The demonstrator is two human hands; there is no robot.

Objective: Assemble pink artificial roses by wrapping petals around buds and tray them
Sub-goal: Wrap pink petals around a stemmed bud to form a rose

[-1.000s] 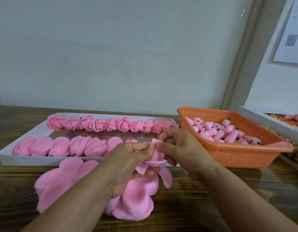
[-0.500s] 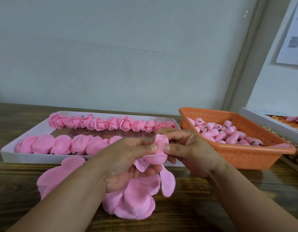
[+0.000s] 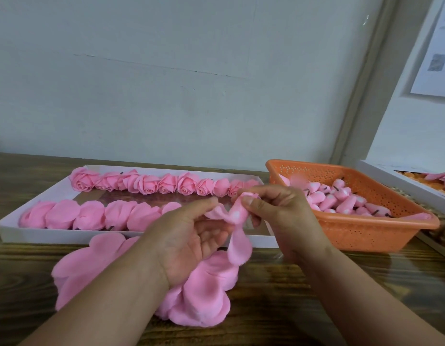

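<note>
Both hands work just above the near edge of the tray [image 3: 41, 236]: your right hand [image 3: 278, 216] pinches the bud [image 3: 237, 214] with a petal folded over its top, thumb and forefinger curled on it, while your left hand [image 3: 189, 236] lies half spread, palm up, thumb and forefinger nipping the free end of the petal strip [image 3: 238, 245] that hangs from the bud. Keep the right pinch low on the bud so the wrap does not slip, and draw the next petal snug with the left, overlapping the last one, I judge. Loose petals [image 3: 204, 295] lie piled on the bench [image 3: 291, 308] under your wrists; mind you do not drag them. Finished roses [image 3: 166, 183] fill the far row of the tray, and the near row has space at its right end for this one. More buds wait in the basket [image 3: 366, 233] at your right.
</note>
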